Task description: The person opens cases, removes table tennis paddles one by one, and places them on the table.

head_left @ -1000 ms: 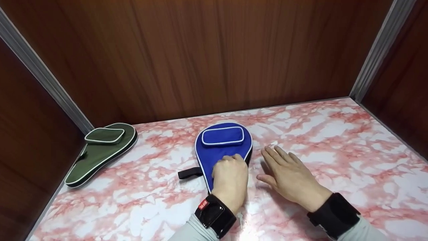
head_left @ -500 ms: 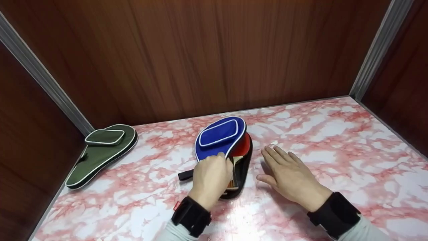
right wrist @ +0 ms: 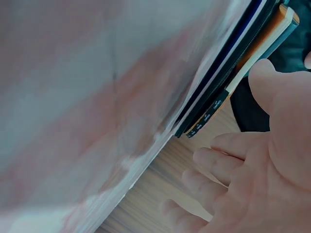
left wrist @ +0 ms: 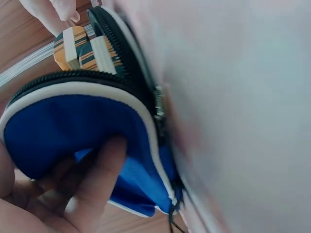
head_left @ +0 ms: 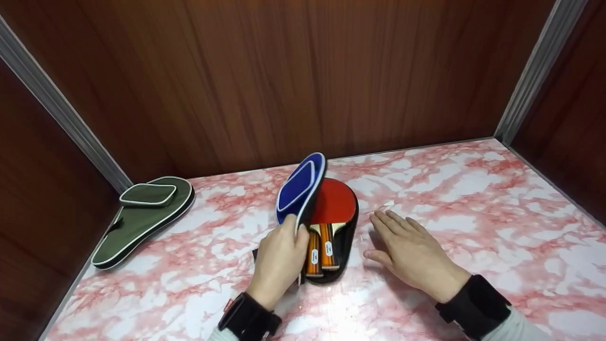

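In the head view, a blue table tennis racket case with white piping lies unzipped in the middle of the table. My left hand grips the edge of its lid, which stands tilted up toward the left. Inside the black lower half lie rackets, a red rubber face on top and two striped wooden handles pointing toward me. The left wrist view has the fingers curled on the blue lid beside the zipper, handle ends behind. To the case's right, my right hand is spread flat, holding nothing.
A green racket case lies closed at the left by the wall. Wooden panels enclose the back and sides of the marbled pink and white table. A black strap shows just left of the blue case.
My left hand has moved left, folding the blue lid up and over and uncovering the red racket and the handles. The right hand and the green case have stayed in place.
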Demonstrator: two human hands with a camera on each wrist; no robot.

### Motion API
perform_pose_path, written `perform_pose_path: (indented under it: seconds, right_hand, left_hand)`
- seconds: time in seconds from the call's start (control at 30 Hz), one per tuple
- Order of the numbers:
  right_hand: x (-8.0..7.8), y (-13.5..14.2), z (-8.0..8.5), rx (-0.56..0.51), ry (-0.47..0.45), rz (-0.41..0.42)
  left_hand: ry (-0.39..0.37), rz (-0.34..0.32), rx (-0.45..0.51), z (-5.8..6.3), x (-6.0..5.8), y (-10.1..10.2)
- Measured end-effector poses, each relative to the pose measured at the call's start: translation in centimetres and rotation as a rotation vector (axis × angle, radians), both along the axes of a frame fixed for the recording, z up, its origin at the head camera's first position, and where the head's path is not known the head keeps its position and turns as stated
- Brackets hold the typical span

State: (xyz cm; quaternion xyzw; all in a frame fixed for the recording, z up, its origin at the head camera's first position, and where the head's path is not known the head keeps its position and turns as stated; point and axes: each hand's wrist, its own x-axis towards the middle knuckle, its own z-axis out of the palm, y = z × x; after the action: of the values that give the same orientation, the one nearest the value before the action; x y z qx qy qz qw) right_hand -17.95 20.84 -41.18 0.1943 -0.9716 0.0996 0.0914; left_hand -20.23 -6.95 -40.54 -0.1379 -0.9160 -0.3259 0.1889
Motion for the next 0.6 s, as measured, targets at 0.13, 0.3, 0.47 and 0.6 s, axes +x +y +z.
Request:
perform_pose_path:
  seconds: [0.13, 0.3, 0.47, 0.6]
  right_hand:
    - [0.0, -0.1, 0.0, -0.009, 0.03, 0.006]
    - [0.1, -0.5, 0.0, -0.019, 0.04, -0.005]
    - [0.0, -1.2, 0.3, -0.024, 0.009, -0.02]
    - [-0.1, -2.1, 0.6, -0.032, 0.013, -0.019]
  left_hand:
    - [0.002, 0.011, 0.04, -0.1, 0.4, -1.1]
    - [0.063, 0.044, -0.029, -0.2, 0.9, -2.5]
    - [0.153, 0.104, -0.155, -0.2, 1.3, -3.7]
    - [0.224, 0.126, -0.22, -0.3, 1.4, -4.7]
